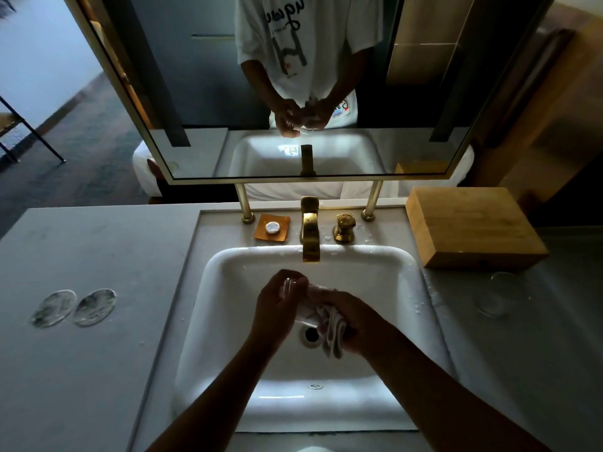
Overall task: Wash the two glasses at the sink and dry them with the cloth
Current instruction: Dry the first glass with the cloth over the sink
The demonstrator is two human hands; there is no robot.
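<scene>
Here, no legible labels: glass point(295, 296), cloth point(331, 331).

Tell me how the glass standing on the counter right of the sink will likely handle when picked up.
The glass is clear and thin-walled, so probably fragile and fairly light. Water drops dot the counter around it, so its surface may be slippery. It stands upright on a round base; if knocked over, it would likely roll.

White short-sleeved T-shirt point(303, 37), seen reflected in the brass-framed wall mirror point(182, 76): large black printed lettering, reversed by the reflection; one big "H" shape discernible, remaining characters not legible. No other readable text, labels or numbers.
</scene>
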